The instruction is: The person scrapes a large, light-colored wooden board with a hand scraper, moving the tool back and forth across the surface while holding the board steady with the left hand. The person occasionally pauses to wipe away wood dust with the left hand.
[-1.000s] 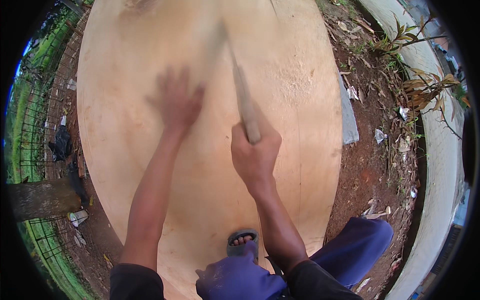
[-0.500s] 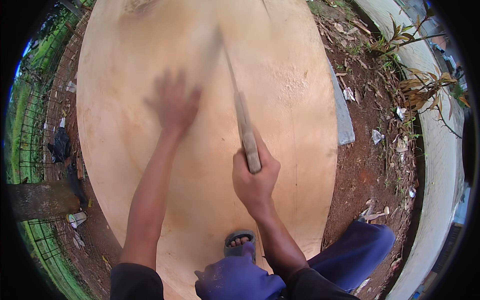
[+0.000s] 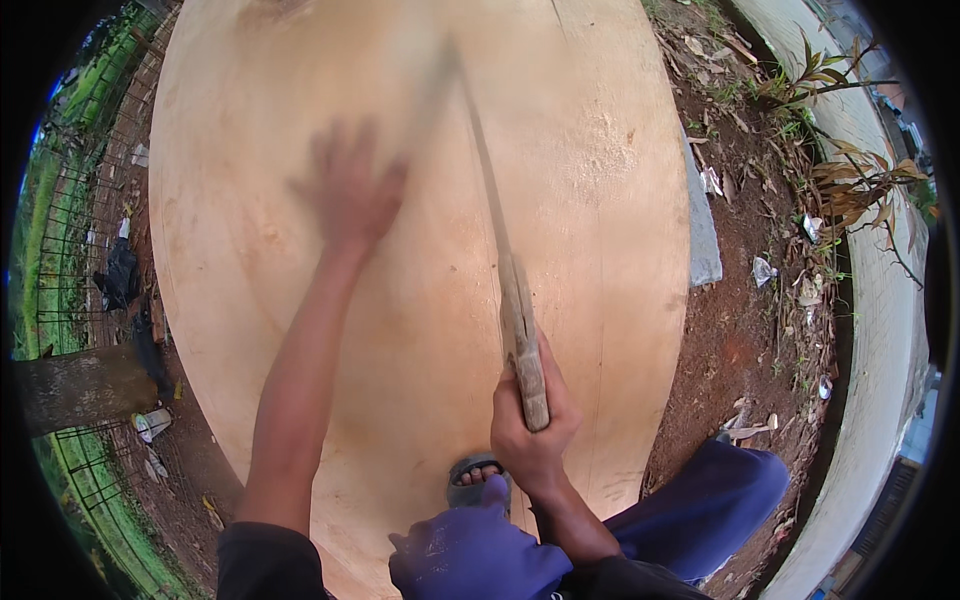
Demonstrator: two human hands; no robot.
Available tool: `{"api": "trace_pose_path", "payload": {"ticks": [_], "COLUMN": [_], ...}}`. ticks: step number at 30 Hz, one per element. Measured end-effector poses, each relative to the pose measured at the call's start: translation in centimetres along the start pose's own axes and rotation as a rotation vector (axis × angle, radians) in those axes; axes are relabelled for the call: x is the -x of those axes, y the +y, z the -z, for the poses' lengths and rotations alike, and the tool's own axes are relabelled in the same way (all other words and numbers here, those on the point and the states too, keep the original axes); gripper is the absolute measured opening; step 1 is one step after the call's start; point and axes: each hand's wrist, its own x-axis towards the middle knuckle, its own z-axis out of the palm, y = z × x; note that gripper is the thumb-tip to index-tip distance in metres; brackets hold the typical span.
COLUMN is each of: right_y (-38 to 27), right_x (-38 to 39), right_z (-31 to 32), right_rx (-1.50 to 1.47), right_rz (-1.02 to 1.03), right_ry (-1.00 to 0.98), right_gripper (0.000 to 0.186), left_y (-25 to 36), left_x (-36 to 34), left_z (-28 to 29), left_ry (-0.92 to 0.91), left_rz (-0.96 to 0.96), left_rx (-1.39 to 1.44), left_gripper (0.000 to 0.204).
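Note:
A large pale plywood sheet (image 3: 420, 330) fills the middle of the view. My right hand (image 3: 537, 425) is closed around the worn wooden handle of a hand saw (image 3: 520, 330). The saw's thin blade reaches away from me along the sheet, seen nearly edge-on, and its far end is blurred. Flat on the sheet, to the left of the blade, lies my left hand (image 3: 355, 195), its fingers spread and somewhat blurred. Sawdust (image 3: 610, 150) is scattered on the wood to the right of the blade.
My sandaled foot (image 3: 480, 475) stands on the sheet's near part. A grey slab (image 3: 702, 220) juts from under the right edge. Litter-strewn soil and a low pale wall (image 3: 880, 350) lie to the right. A wire fence (image 3: 75, 260) and a trunk (image 3: 85, 388) stand at left.
My right hand has drawn the saw back toward me and slightly right, so more of the blade shows. My left hand stays spread on the sheet.

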Motion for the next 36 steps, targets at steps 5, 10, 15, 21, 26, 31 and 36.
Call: {"api": "trace_pose_path", "payload": {"ticks": [5, 10, 15, 21, 26, 31, 36], "right_y": [-1.9, -4.4, -1.3, 1.1, 0.8, 0.4, 0.2], "right_x": [-21.7, -17.5, 1.0, 0.2, -0.9, 0.2, 1.6], "right_z": [-8.1, -6.5, 5.6, 10.3, 10.8, 12.4, 13.4], "right_rx": [0.143, 0.161, 0.074, 0.170, 0.159, 0.255, 0.258], "right_rz": [0.123, -0.031, 0.095, 0.120, 0.106, 0.143, 0.098], "right_ry": [0.065, -0.097, 0.068, 0.151, 0.151, 0.149, 0.157], "right_gripper": [0.017, 0.024, 0.056, 0.057, 0.058, 0.058, 0.058], "left_y": [3.3, 0.5, 1.6, 2.2, 2.2, 2.1, 1.9], "left_x": [-1.9, -0.5, -0.9, -0.4, -0.7, -0.7, -1.0], "left_z": [1.6, 1.2, 1.0, 1.3, 1.2, 1.0, 0.7], "left_ry": [-0.019, -0.072, -0.012, -0.066, -0.071, -0.087, -0.063], "left_rz": [-0.020, 0.022, 0.012, 0.042, 0.043, 0.049, 0.041], "left_rx": [0.022, -0.027, -0.034, -0.028, -0.051, -0.068, -0.065], "left_gripper": [0.069, 0.067, 0.068, 0.066, 0.066, 0.067, 0.066]}}
